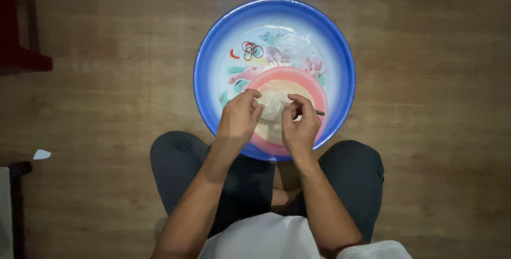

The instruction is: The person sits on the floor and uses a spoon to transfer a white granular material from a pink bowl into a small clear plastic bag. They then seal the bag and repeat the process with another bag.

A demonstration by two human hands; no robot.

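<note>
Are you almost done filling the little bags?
No finished bag shows. Both hands, left hand and right hand, pinch one clear filled bag over the pink bowl. Left: pale grain in it, unused rubber bands in the blue basin.

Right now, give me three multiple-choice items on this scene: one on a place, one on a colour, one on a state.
1. Where do the rubber bands lie?
A. in the blue basin
B. on the floor
C. on a knee

2. What colour is the small bowl?
A. green
B. pink
C. black

3. What are the left hand and right hand doing?
A. resting on the knees
B. pinching a pale filled bag
C. lifting the basin

Answers: A, the bands sit inside the basin's far side; B, its rim shows pink; B, both hands' fingers close on the bag over the bowl.
</note>
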